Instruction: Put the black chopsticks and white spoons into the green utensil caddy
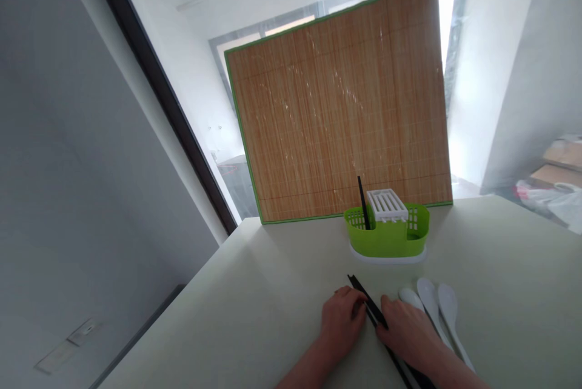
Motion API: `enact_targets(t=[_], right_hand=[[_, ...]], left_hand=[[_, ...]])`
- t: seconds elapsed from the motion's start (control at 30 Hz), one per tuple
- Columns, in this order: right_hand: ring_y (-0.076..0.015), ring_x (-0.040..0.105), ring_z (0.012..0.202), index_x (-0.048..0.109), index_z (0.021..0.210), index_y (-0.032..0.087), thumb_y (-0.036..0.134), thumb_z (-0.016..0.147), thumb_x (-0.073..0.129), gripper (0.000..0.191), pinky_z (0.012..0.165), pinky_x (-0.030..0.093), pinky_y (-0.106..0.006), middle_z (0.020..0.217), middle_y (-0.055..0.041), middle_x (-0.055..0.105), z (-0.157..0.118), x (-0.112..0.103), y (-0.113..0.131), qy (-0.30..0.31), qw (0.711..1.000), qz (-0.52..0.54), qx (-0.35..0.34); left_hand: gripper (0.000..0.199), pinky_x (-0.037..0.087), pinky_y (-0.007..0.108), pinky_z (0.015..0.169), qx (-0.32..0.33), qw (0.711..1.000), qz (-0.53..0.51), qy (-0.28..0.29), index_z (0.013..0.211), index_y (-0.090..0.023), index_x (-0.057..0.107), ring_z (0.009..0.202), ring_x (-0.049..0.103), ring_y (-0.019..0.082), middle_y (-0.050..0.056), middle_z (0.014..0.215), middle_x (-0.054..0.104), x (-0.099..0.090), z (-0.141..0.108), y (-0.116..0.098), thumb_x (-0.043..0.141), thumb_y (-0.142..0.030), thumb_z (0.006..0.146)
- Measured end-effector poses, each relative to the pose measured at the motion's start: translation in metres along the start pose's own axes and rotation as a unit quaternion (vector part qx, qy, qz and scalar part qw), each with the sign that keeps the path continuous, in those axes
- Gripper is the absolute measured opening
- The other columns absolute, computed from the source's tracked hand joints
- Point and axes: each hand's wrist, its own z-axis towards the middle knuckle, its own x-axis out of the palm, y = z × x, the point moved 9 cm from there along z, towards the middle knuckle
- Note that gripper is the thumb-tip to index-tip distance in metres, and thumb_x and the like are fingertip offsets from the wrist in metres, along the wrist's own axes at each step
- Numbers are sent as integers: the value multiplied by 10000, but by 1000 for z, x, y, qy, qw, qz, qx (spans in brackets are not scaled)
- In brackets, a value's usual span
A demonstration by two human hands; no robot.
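By the curled fingers of the left hand (344,321), thin black chopsticks (373,310) between the hands are being touched; whether they are being pinched cannot be told. At twelve o'clock from both hands, a green plastic caddy (385,241) is standing. By the right hand (409,329), the chopsticks are being grasped; at its two o'clock, white spoons (427,293) are lying.

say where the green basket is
In the head view, the green basket stands right of centre, between the bamboo mat and the black chopsticks on the table.
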Motion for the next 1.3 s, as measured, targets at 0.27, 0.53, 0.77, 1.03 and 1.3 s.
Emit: enact_targets(t=[0.27,0.53,0.77,1.03,1.3], right_hand=[[-280,681,788,601,880,138,138,778,456,178,597,370,-310,808,-134,712,1,2,-2,6,1000,11,-4],[-289,685,771,583,878,145,159,784,442,170,566,348,-312,802,-127,714,3,3,-3,16,999,27,-5],[-269,684,753,574,873,151,177,809,435,156,542,320,-298,784,-118,716,3,-2,-4,9,999,32,5],[-284,684,765,566,874,160,185,816,446,136,541,315,-303,782,-109,715,4,-6,-5,-6,999,52,12],[-258,681,741,542,856,183,226,837,448,105,531,289,-288,751,-81,712,3,-10,-4,-19,997,78,14]], left_hand=[[199,417,273,757,7,1000,-1,5,964,-263,627,876,566,169,2,942,639,1,-1,-1,510,-199,815],[313,430,296,799,8,1000,-20,4,1078,-263,582,880,567,176,7,959,639,-2,-2,-3,508,-169,789],[379,441,299,835,17,999,-31,0,1139,-277,587,916,577,173,12,1014,653,-3,-1,-5,488,-149,796],[308,496,284,793,-45,983,-174,-33,1056,-245,668,810,624,151,14,977,702,-5,3,5,515,-202,793],[287,469,211,458,-144,918,-369,-39,979,-153,682,625,613,145,52,806,699,18,11,23,600,-276,734]])
